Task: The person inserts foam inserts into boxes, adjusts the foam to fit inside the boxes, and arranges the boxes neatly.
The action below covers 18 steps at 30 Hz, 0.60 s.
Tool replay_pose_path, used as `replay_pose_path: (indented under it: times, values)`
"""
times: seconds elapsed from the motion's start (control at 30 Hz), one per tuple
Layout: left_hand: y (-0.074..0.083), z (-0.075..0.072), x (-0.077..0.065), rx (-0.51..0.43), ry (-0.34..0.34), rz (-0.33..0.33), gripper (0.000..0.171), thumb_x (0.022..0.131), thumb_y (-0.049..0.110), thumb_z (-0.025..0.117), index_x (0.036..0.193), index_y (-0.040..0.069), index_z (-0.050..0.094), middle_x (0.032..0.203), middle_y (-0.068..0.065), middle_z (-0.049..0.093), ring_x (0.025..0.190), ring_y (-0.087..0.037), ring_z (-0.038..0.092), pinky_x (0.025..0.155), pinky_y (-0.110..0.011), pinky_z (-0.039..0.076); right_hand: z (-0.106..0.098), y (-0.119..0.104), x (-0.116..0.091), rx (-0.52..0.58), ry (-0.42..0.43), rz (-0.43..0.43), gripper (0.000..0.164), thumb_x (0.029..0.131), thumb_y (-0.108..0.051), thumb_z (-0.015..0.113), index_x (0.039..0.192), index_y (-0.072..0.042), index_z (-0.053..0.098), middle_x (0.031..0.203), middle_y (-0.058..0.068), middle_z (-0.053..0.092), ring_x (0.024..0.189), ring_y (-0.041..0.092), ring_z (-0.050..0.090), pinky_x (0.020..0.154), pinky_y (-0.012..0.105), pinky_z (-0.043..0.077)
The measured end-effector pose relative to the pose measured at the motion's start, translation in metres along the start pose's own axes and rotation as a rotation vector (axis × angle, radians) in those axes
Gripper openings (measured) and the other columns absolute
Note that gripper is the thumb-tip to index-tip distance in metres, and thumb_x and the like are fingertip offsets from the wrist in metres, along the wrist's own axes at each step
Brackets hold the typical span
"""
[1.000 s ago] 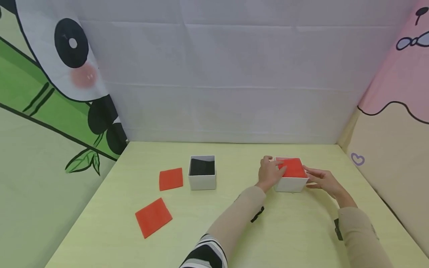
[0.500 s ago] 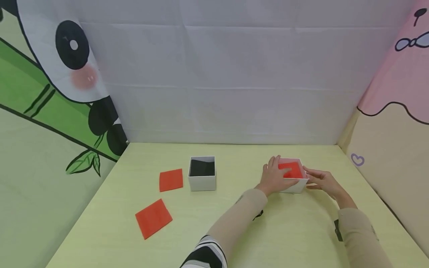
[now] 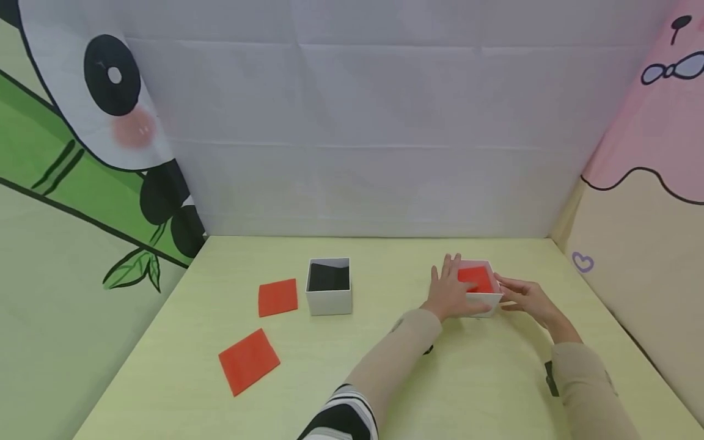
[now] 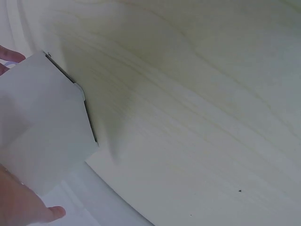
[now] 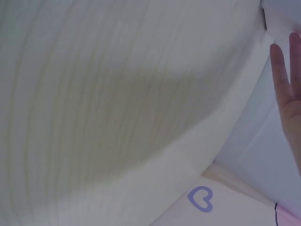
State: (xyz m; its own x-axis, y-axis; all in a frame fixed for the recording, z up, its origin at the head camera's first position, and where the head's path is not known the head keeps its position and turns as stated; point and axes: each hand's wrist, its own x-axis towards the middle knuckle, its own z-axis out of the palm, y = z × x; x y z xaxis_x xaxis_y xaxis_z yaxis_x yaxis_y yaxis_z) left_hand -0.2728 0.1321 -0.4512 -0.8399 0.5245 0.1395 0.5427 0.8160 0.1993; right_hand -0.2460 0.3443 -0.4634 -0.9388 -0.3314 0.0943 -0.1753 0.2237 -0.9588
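Observation:
A white box point(image 3: 484, 304) sits at the right of the table, with a red square sheet point(image 3: 474, 278) inside, lower than the rim. My left hand point(image 3: 450, 292) lies over the box's left side with fingers spread. One of its fingers reaches over the red sheet, and its thumb stretches along the front face. Against the right side, my right hand point(image 3: 525, 297) rests with extended fingers. The left wrist view shows the white box point(image 4: 47, 113) close up and part of my left hand point(image 4: 21, 202). My right hand point(image 5: 291, 89) also shows in the right wrist view.
Left of centre stands a second white box point(image 3: 329, 302) with a black sheet point(image 3: 329, 277) in it. Two red square sheets, a smaller-looking one point(image 3: 277, 297) and a nearer one point(image 3: 249, 362), lie on the pale wooden table point(image 3: 374, 256). Printed cloth walls point(image 3: 352, 122) enclose it.
The red sheet has gone from lying across the rim down into the box. My left hand has shifted right, spreading its fingers over the box. My right hand stays at the box's side.

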Motion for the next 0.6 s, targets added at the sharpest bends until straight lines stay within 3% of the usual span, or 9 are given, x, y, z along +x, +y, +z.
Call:
replay_pose_path:
  times: [0.1,0.23,0.33,0.47,0.53,0.6]
  values:
    - [0.002,-0.002,0.001,0.066,-0.011,0.009,0.056,0.073,0.068,0.048,0.122,0.042,0.052,0.148,-0.002,0.009,0.133,-0.023,0.002,0.102,-0.046,0.016,-0.001,-0.002,0.0,0.017,-0.025,-0.024,0.039,0.092,-0.019,0.051,0.13,-0.014,0.047,0.108,-0.007,0.059,0.081,0.012,0.062,0.069,0.035,0.05]
    - [0.005,-0.005,0.005,0.146,-0.033,0.01,0.054,0.074,0.069,0.045,0.121,0.044,0.052,0.148,-0.003,0.007,0.133,-0.026,0.001,0.101,-0.049,0.016,0.002,-0.003,0.0,-0.014,0.026,0.032,0.042,0.091,-0.018,0.052,0.13,-0.005,0.043,0.108,-0.005,0.059,0.081,0.012,0.062,0.071,0.037,0.049]
    - [0.008,-0.007,0.006,0.173,-0.061,0.003,0.053,0.074,0.07,0.045,0.121,0.045,0.052,0.149,-0.002,0.005,0.134,-0.027,-0.001,0.101,-0.049,0.015,0.003,-0.005,0.0,-0.046,0.054,0.078,0.045,0.092,-0.016,0.05,0.13,0.004,0.036,0.113,0.008,0.058,0.081,0.013,0.062,0.073,0.04,0.049]
    - [0.011,-0.008,0.008,0.173,-0.074,-0.01,0.052,0.073,0.069,0.048,0.119,0.046,0.054,0.149,-0.001,0.006,0.134,-0.026,0.0,0.101,-0.049,0.014,0.004,-0.009,0.0,-0.065,0.058,0.108,0.046,0.093,-0.015,0.049,0.13,0.006,0.032,0.119,0.026,0.05,0.081,0.013,0.061,0.074,0.042,0.048]
    - [0.011,-0.009,0.008,0.162,-0.077,-0.015,0.051,0.072,0.069,0.049,0.118,0.046,0.055,0.149,-0.001,0.006,0.134,-0.025,0.0,0.101,-0.049,0.014,0.003,-0.009,0.0,-0.061,0.059,0.114,0.046,0.092,-0.015,0.049,0.13,0.006,0.032,0.118,0.025,0.051,0.081,0.015,0.061,0.074,0.042,0.048]
    - [0.011,-0.009,0.008,0.15,-0.082,-0.017,0.05,0.073,0.068,0.049,0.117,0.045,0.056,0.149,-0.001,0.006,0.134,-0.025,0.0,0.102,-0.048,0.013,0.002,-0.008,-0.001,-0.05,0.059,0.118,0.046,0.092,-0.015,0.05,0.13,0.005,0.033,0.114,0.017,0.057,0.082,0.015,0.061,0.074,0.042,0.048]
